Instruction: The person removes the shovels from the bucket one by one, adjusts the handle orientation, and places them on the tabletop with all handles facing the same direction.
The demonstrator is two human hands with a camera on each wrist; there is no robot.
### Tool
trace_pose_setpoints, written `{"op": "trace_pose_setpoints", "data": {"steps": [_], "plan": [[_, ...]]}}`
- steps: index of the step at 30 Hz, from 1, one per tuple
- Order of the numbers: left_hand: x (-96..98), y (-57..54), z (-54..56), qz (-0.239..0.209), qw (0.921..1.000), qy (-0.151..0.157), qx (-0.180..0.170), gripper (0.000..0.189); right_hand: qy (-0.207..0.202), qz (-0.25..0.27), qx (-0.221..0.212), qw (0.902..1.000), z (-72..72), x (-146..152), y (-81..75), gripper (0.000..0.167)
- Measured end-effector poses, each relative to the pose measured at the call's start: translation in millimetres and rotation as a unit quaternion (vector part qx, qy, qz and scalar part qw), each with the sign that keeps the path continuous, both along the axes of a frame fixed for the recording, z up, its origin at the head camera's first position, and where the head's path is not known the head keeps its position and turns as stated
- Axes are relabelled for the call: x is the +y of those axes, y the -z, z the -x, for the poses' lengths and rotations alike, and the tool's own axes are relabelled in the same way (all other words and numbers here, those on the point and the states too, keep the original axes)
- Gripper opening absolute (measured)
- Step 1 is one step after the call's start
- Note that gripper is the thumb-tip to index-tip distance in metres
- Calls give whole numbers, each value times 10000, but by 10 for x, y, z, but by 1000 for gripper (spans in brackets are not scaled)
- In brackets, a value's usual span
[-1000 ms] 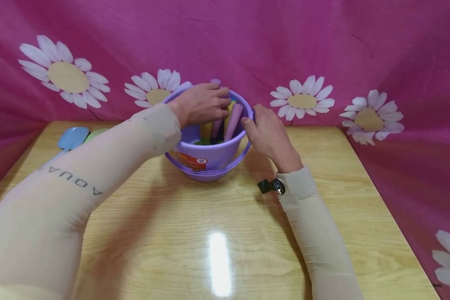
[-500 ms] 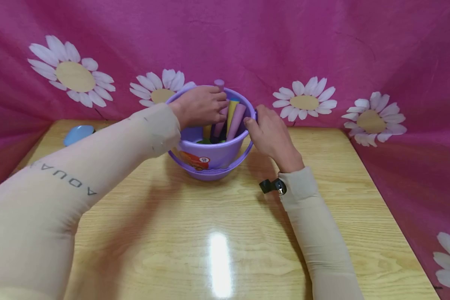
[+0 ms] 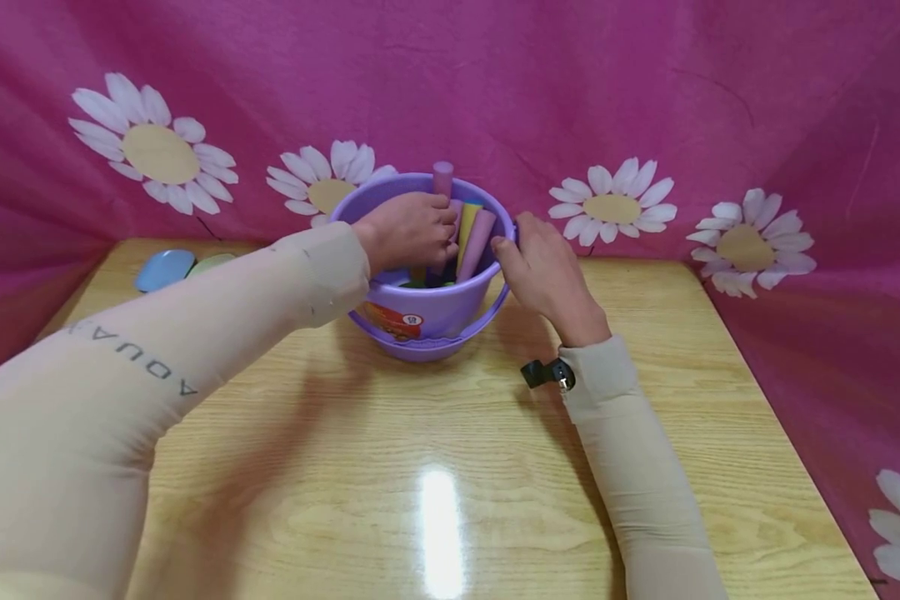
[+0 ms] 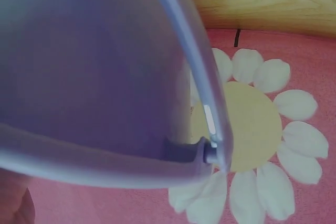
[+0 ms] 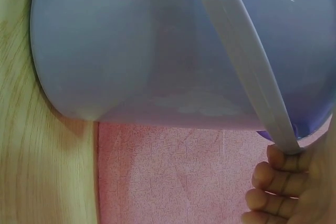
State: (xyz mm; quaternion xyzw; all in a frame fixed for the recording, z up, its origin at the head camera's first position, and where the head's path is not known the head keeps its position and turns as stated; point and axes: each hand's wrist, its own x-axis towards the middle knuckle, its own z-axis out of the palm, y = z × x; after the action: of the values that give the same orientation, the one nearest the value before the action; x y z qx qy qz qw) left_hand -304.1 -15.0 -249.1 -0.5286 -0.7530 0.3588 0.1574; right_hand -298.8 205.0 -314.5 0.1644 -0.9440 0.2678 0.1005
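A purple toy bucket [image 3: 450, 310] stands upright on the table, its handle [image 3: 490, 310] hanging down at the front. Several toys with stick-like handles are in it, among them a pink-purple handle [image 3: 477, 242], a yellow handle [image 3: 467, 225] and a taller purple handle [image 3: 442, 177]. My left hand [image 3: 411, 232] reaches over the left rim into the bucket, against these handles; its fingertips are hidden, so its hold cannot be told. My right hand [image 3: 547, 267] holds the right rim, thumb on the inner side and fingers [image 5: 270, 178] outside, beside the handle's hinge.
A blue toy shovel [image 3: 165, 270] and a pale green toy [image 3: 212, 263] lie at the table's far left, partly behind my left sleeve. A pink cloth with daisies [image 3: 480, 92] hangs behind the wooden table [image 3: 345, 467].
My left hand has come lower into the bucket, baring more of the tall purple handle. My right hand stays on the rim. The whole view has shifted slightly.
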Motion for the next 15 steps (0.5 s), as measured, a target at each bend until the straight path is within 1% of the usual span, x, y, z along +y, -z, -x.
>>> {"op": "trace_pose_setpoints", "data": {"steps": [5, 8, 12, 15], "plan": [[25, 6, -28, 153, 9999, -27, 73, 25, 7, -9, 42, 10000, 6, 7, 4, 43], [39, 10, -51, 350, 9993, -92, 97, 26, -3, -1, 46, 10000, 3, 8, 3, 43], [47, 26, -74, 621, 9976, -302, -45, 26, -5, 0, 35, 10000, -2, 8, 3, 43], [36, 37, -91, 736, 9959, -500, -130, 27, -9, -3, 33, 10000, -3, 5, 6, 43]]}}
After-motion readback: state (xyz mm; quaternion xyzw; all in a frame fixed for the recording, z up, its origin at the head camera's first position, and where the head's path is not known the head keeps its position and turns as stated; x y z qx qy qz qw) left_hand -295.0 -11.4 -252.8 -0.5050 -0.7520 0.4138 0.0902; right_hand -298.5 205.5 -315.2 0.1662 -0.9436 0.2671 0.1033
